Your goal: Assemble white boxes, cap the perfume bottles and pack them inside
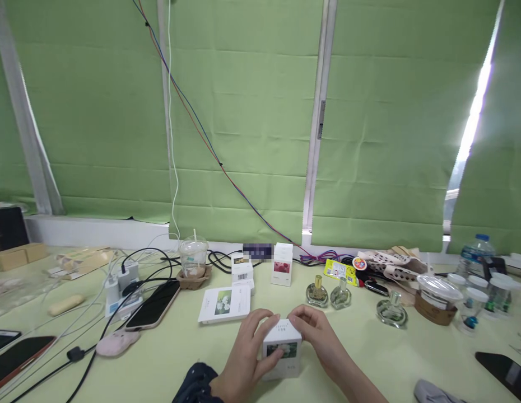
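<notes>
White box (291, 351) stands on the desk (159, 372); my left hand (247, 354) clasps it, thumb across its front, while my right hand (321, 334) pinches its top corner.

One head-worn camera looked forward and down past the near hands (252, 347), across the worktop (168, 358) to green blinds (243, 112).

Bottles (316, 294) behind and right of box (291, 366)
</notes>
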`<move>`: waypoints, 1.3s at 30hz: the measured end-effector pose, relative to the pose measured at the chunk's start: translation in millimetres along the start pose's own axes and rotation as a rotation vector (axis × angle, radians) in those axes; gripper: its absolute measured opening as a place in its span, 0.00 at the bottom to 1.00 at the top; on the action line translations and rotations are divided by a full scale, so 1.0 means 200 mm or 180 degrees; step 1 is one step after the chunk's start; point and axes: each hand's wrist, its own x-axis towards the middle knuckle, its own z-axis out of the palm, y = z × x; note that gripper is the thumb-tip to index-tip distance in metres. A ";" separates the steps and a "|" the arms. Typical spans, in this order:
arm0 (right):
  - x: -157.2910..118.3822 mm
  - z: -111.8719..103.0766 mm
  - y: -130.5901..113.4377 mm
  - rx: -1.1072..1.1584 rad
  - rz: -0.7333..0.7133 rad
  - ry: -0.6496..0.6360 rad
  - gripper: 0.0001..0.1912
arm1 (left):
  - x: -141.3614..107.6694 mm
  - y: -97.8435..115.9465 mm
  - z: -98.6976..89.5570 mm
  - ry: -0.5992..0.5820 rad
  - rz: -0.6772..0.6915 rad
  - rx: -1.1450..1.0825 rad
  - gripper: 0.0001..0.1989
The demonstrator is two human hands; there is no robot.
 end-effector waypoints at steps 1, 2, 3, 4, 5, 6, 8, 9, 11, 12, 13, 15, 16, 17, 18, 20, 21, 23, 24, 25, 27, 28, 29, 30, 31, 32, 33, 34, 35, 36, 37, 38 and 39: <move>-0.01 0.00 -0.01 -0.0063 -0.0096 -0.0081 0.16 | 0.00 0.00 0.00 0.0012 0.0086 -0.0075 0.23; -0.01 0.00 -0.02 -0.0127 -0.0191 -0.0165 0.15 | 0.00 0.00 0.01 -0.0001 0.0164 -0.0151 0.22; -0.02 0.01 -0.03 -0.0189 -0.0261 -0.0218 0.15 | 0.00 0.00 0.01 -0.0033 0.0216 -0.0218 0.22; -0.02 0.01 -0.03 -0.0237 -0.0284 -0.0221 0.15 | 0.01 0.00 0.01 -0.0074 0.0223 -0.0268 0.22; -0.03 0.01 -0.04 -0.0265 -0.0257 -0.0169 0.16 | 0.01 0.01 0.01 -0.0111 0.0173 -0.0293 0.22; -0.02 0.01 -0.03 -0.0287 -0.0195 -0.0068 0.17 | 0.02 0.01 0.01 -0.0127 0.0079 -0.0296 0.22; -0.01 0.02 -0.02 -0.0425 -0.0132 0.0223 0.19 | 0.03 0.01 0.01 -0.0086 -0.0132 -0.0266 0.21; -0.01 0.02 0.00 -0.0557 -0.0192 0.0368 0.20 | 0.03 0.01 0.01 -0.0071 -0.0217 -0.0252 0.21; 0.00 0.02 0.02 -0.0875 -0.0460 0.0541 0.20 | 0.04 0.02 0.01 -0.0075 -0.0301 -0.0248 0.20; 0.00 0.02 0.03 -0.1017 -0.0608 0.0564 0.20 | 0.03 0.02 0.01 -0.0084 -0.0310 -0.0253 0.21; 0.00 0.03 0.03 -0.1107 -0.0712 0.0549 0.19 | 0.03 0.03 0.01 -0.0087 -0.0317 -0.0255 0.21; 0.00 0.02 0.01 -0.1118 -0.0759 0.0431 0.19 | 0.01 0.03 0.02 -0.0035 -0.0288 -0.0276 0.23; 0.00 0.02 0.00 -0.1080 -0.0725 0.0328 0.18 | 0.00 0.03 0.02 -0.0008 -0.0265 -0.0297 0.23; -0.01 0.01 -0.02 -0.1021 -0.0663 0.0215 0.18 | -0.01 0.03 0.03 0.0011 -0.0236 -0.0321 0.23; -0.01 0.01 -0.04 -0.0942 -0.0586 0.0096 0.17 | -0.02 0.03 0.03 0.0016 -0.0204 -0.0345 0.24; -0.01 -0.01 -0.08 -0.0752 -0.0419 -0.0104 0.16 | -0.03 0.03 0.04 -0.0020 -0.0146 -0.0388 0.24; -0.01 -0.01 -0.09 -0.0643 -0.0323 -0.0170 0.16 | -0.03 0.03 0.04 -0.0046 -0.0131 -0.0405 0.25; -0.01 -0.02 -0.09 -0.0399 -0.0094 -0.0223 0.17 | -0.02 0.03 0.05 -0.0076 -0.0132 -0.0449 0.25; -0.01 -0.02 -0.08 -0.0291 0.0027 -0.0210 0.17 | -0.02 0.03 0.04 -0.0086 -0.0167 -0.0476 0.24; 0.00 -0.01 -0.06 -0.0213 0.0133 -0.0170 0.18 | -0.01 0.04 0.04 -0.0092 -0.0230 -0.0499 0.22; 0.01 0.00 -0.03 -0.0180 0.0227 -0.0038 0.20 | 0.00 0.04 0.03 -0.0094 -0.0396 -0.0528 0.19; 0.01 0.01 -0.02 -0.0257 0.0178 0.0040 0.21 | 0.01 0.05 0.03 -0.0093 -0.0470 -0.0530 0.18; 0.02 0.01 -0.01 -0.0400 0.0046 0.0131 0.21 | 0.01 0.05 0.02 -0.0089 -0.0520 -0.0524 0.17; 0.02 0.02 0.00 -0.0595 -0.0157 0.0219 0.21 | 0.02 0.05 0.02 -0.0082 -0.0554 -0.0511 0.17; 0.01 0.02 0.01 -0.0820 -0.0396 0.0277 0.20 | 0.02 0.05 0.02 -0.0064 -0.0591 -0.0496 0.17; 0.01 0.02 0.01 -0.1041 -0.0629 0.0273 0.19 | 0.02 0.05 0.01 -0.0053 -0.0649 -0.0488 0.18; 0.00 0.02 0.02 -0.1229 -0.0823 0.0203 0.17 | 0.02 0.05 0.01 -0.0046 -0.0720 -0.0487 0.18; -0.01 0.02 0.02 -0.1388 -0.0950 0.0074 0.14 | 0.02 0.04 0.01 -0.0032 -0.0791 -0.0491 0.18; -0.02 0.02 0.02 -0.1534 -0.1006 -0.0089 0.12 | 0.02 0.04 0.01 -0.0015 -0.0852 -0.0496 0.19; -0.03 0.01 0.03 -0.1689 -0.1024 -0.0240 0.12 | 0.02 0.03 0.01 0.0001 -0.0902 -0.0495 0.19; -0.03 0.01 0.04 -0.1866 -0.1038 -0.0338 0.15 | 0.02 0.03 0.01 0.0010 -0.0931 -0.0487 0.19; -0.04 0.01 0.05 -0.2075 -0.1073 -0.0371 0.21 | 0.02 0.02 0.01 0.0015 -0.0944 -0.0468 0.20; -0.04 0.00 0.07 -0.2322 -0.1135 -0.0351 0.26 | 0.02 0.02 0.01 0.0013 -0.0958 -0.0434 0.20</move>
